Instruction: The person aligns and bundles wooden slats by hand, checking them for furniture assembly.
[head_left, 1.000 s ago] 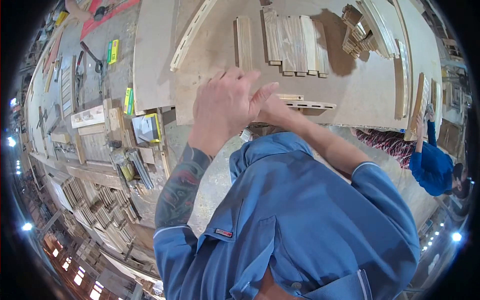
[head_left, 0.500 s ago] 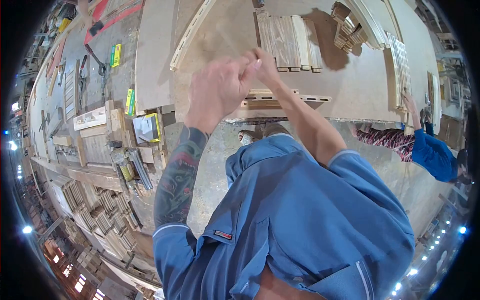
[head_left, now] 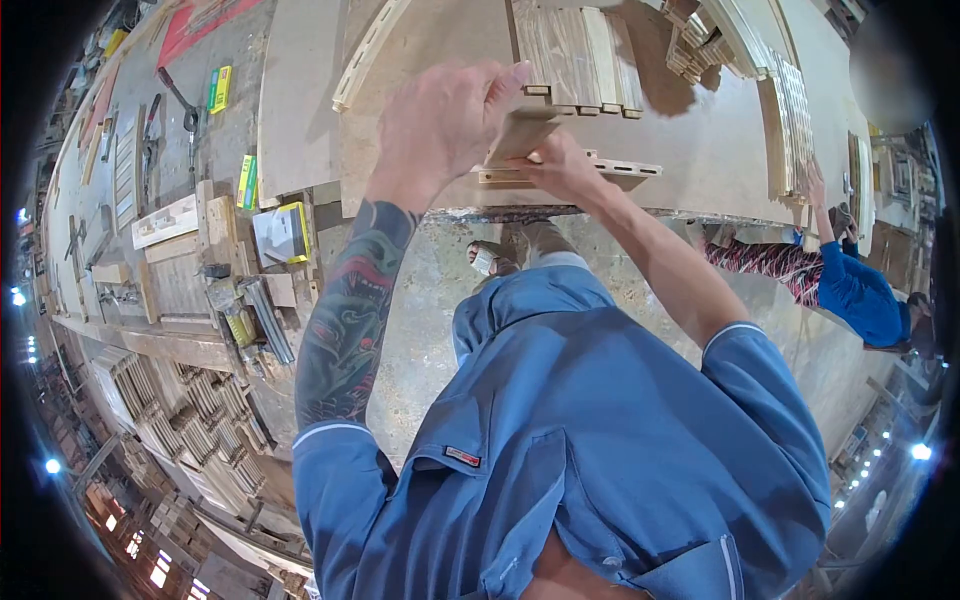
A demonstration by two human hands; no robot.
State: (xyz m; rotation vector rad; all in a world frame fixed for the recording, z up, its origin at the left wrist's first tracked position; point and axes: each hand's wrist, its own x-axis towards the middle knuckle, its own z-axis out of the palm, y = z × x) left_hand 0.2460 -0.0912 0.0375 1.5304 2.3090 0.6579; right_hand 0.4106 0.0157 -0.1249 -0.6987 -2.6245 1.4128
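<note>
A short wooden piece [head_left: 522,132], blurred by motion, is between my two hands above the workbench. My left hand [head_left: 440,115], on the tattooed arm, is closed around its upper left side, with the thumb near its top end. The fingers of my right hand [head_left: 566,168] pinch its lower end. Just beyond my hands lies a row of wooden slats [head_left: 580,60] side by side. Slotted wooden strips [head_left: 630,168] lie near the bench's front edge, partly behind my right hand.
A long slotted strip [head_left: 370,55] lies at the back left. Yellow-green boxes [head_left: 220,90] and tools are on the left bench. Stacked slats [head_left: 790,130] stand at the right. A co-worker in blue [head_left: 865,300] reaches onto the bench at the far right.
A wooden piece now shows between my hands, where they were close together before. My right hand has moved down and right, towards the bench edge. The view has shifted slightly.
</note>
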